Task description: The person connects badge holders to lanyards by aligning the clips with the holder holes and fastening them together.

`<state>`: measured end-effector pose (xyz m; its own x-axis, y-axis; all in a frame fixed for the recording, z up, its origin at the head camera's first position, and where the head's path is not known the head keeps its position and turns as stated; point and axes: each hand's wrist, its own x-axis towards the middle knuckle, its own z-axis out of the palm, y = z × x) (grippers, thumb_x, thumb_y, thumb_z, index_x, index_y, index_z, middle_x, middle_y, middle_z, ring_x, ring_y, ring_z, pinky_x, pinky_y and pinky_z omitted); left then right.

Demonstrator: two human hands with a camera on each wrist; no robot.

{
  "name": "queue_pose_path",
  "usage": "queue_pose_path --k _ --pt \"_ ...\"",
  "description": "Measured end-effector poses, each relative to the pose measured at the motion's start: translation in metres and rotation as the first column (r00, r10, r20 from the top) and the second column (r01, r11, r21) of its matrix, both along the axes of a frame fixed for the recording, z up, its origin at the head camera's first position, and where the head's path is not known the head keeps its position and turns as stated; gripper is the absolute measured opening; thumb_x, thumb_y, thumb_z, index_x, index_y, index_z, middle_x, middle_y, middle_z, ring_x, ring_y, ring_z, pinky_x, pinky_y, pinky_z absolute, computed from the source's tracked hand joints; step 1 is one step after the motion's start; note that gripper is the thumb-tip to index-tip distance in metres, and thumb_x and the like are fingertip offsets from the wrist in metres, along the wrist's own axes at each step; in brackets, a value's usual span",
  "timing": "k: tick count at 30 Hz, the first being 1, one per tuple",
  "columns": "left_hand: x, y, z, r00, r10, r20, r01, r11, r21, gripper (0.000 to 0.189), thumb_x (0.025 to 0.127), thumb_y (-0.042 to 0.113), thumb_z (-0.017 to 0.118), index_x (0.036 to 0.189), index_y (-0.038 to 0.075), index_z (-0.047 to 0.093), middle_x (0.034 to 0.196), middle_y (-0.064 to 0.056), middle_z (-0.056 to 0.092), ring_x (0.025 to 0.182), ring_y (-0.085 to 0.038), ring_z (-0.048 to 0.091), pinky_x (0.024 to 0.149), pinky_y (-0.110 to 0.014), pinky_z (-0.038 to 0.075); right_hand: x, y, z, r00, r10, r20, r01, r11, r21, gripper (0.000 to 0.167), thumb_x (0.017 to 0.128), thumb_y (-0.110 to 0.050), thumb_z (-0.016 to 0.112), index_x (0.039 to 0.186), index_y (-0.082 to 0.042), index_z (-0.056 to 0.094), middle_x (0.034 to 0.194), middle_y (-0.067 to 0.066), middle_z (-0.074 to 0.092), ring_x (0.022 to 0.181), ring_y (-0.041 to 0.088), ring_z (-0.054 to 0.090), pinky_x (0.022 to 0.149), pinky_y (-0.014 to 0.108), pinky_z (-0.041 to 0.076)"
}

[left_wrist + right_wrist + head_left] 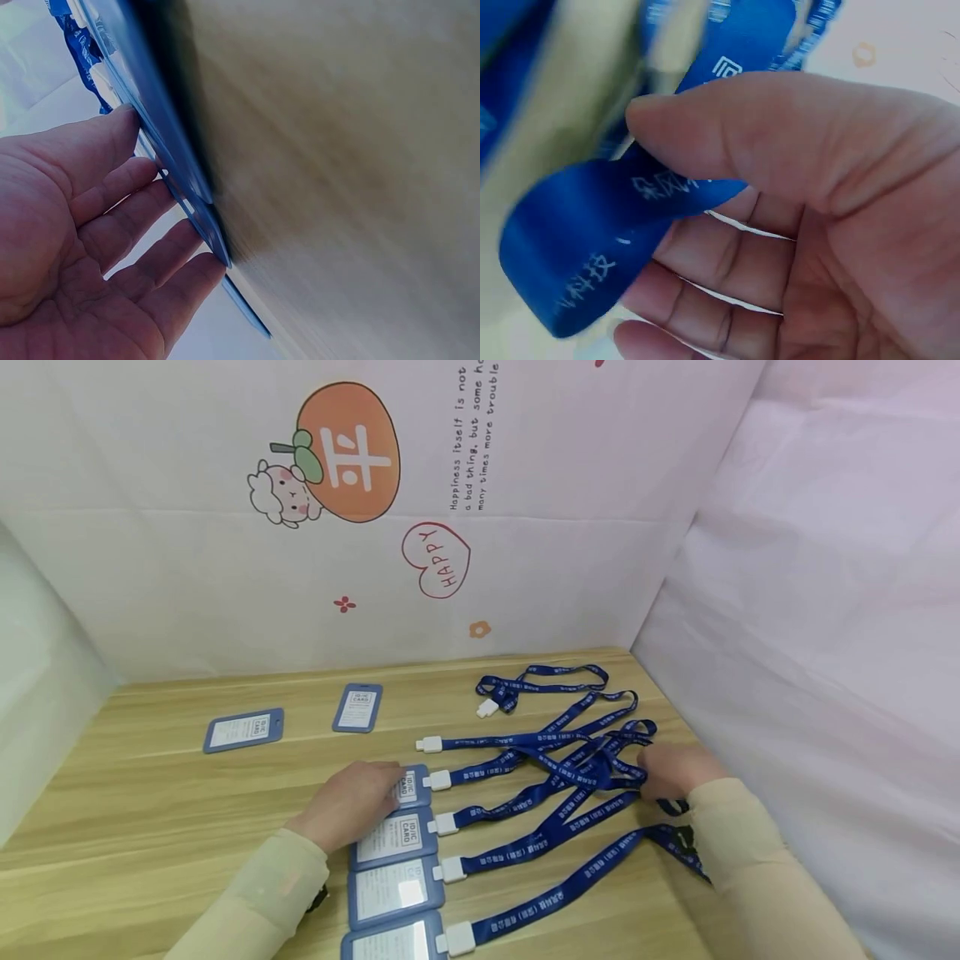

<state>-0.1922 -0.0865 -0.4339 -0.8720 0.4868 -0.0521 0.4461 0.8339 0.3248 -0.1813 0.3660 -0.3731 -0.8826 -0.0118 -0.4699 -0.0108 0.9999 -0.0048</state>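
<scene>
My left hand [354, 803] rests on the farthest blue ID card holder [420, 779] of a column lying on the table. In the left wrist view, its fairly straight fingertips touch the holders' edges [180, 169]. White clips join the column's holders to blue lanyards with white print. At the right, my right hand [678, 770] pinches a blue lanyard [577, 225] between thumb and fingers, with a loop hanging out. Another lanyard [472, 743], its clip holding no card, stretches behind the column. The nearest holder [390, 943] is cut off by the frame's bottom edge.
Two loose card holders lie at the back, one upright [357, 708] and one sideways [243, 731]. A bunched lanyard [562, 671] lies near the back wall. Printed white cloth [547, 585] hangs behind the wooden table [150, 827], and plain cloth [810, 610] covers the right side.
</scene>
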Motion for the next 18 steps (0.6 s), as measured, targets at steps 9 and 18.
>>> queue_pose_path --k 9,18 --pt "0.000 -0.001 -0.001 1.000 -0.002 -0.004 0.002 1.000 0.012 0.039 0.100 0.014 0.068 0.138 0.007 0.066 0.143 -0.012 0.065 0.134 -0.035 0.061 0.113 -0.050 0.050 -0.020 0.000 0.028 0.981 0.087 -0.174 -0.107 0.988 -0.107 0.014 0.092 -0.015 0.064 0.098 -0.003 0.065 0.087 0.009 0.065 0.076 0.025 0.061 0.068 0.042 0.054" --pt "0.001 -0.001 -0.001 1.000 -0.002 -0.010 0.003 1.000 0.022 0.036 0.101 0.013 0.067 0.137 0.007 0.067 0.141 -0.012 0.067 0.132 -0.035 0.062 0.112 -0.050 0.051 -0.050 -0.006 0.043 0.913 0.032 -0.407 -0.110 0.979 -0.171 0.022 0.105 -0.024 0.057 0.104 -0.003 0.062 0.088 0.012 0.066 0.077 0.027 0.063 0.069 0.046 0.054"
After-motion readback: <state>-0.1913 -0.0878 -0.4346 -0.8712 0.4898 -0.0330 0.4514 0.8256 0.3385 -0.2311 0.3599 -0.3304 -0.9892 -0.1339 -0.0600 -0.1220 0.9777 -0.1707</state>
